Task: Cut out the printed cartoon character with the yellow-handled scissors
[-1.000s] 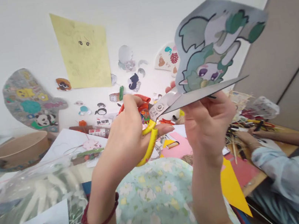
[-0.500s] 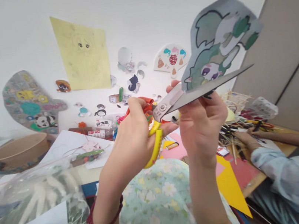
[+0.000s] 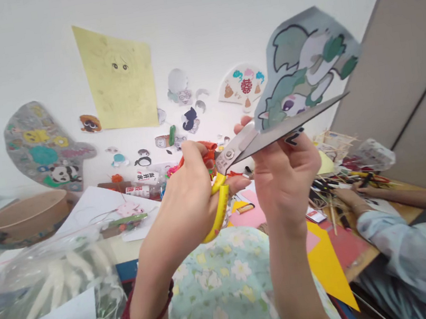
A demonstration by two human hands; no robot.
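Note:
My left hand [image 3: 186, 195], a dark red band on its wrist, is closed round the scissors [image 3: 231, 151], which have one yellow handle and one orange-red one. Their blades point up to the right, parted, with the lower edge of a paper cutout [image 3: 310, 59] between them. On this grey-blue paper is a green and white cartoon animal with a purple eye. My right hand [image 3: 289, 174] grips the cutout from below, just behind the blades. The nearer blade crosses in front of the paper and the fingertips, so the exact grip is partly hidden.
On the white wall hang a yellow drawing sheet [image 3: 118, 77], a fan-shaped card [image 3: 244, 85] and several stickers. A clay-coloured bowl [image 3: 26, 211] and a clear plastic bag [image 3: 54, 274] stand left. At right, a co-worker's hands [image 3: 353, 200] are over a cluttered table.
The cutout has shifted slightly left and down and tipped a little. The scissors and both hands have moved slightly left with it; the blades remain parted around the paper.

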